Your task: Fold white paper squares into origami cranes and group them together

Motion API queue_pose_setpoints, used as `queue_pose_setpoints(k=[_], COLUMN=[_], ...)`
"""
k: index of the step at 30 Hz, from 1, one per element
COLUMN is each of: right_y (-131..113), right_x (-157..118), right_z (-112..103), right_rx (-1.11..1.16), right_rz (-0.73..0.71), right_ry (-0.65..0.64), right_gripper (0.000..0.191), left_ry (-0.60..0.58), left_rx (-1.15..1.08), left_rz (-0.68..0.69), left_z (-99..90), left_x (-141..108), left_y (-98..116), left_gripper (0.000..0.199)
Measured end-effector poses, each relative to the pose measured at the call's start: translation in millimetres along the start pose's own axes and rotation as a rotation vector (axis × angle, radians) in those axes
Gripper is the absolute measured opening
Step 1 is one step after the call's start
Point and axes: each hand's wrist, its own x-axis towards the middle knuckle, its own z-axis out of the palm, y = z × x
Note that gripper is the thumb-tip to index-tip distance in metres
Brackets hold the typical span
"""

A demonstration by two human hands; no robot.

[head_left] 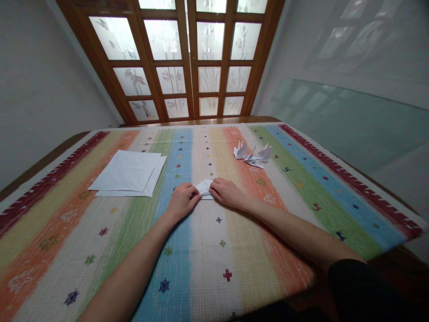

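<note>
A small folded piece of white paper [205,189] lies on the striped cloth in the middle, between my hands. My left hand [183,199] pinches its left side, thumb and fingers pressed together. On the opposite side, my right hand [227,191] grips the paper with bent fingers. The fingers cover both ends, so the full folded shape is hidden. Beyond my right hand stand folded white paper cranes [257,156], close together and partly overlapping.
White paper sheets [127,172] lie in a loose stack at the left. A striped, patterned tablecloth [208,250] covers the table. Wooden doors with glass panes [187,67] stand beyond the far edge. A glass sheet [335,120] leans along the right wall.
</note>
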Motion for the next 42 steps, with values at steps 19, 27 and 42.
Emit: queue_pose_setpoints(k=[19,27,42], right_y=[-18,-17,-17], right_x=[6,12,5], right_z=[-4,-6,-3], right_rx=[0.122,0.108,0.061], right_rz=[0.246,0.350,0.424], right_ry=[-0.013,-0.041,0.021], right_gripper=[0.019,0.017,0.026], left_ry=[-0.195,-0.251,-0.510], left_rx=[0.078,-0.003,0.153], left_rz=[-0.127,-0.188,-0.310], left_z=[-21.1,-26.1,-61.7], left_x=[6,9,11], left_y=[-5,-9,-19], left_gripper=[0.016,0.016,0.015])
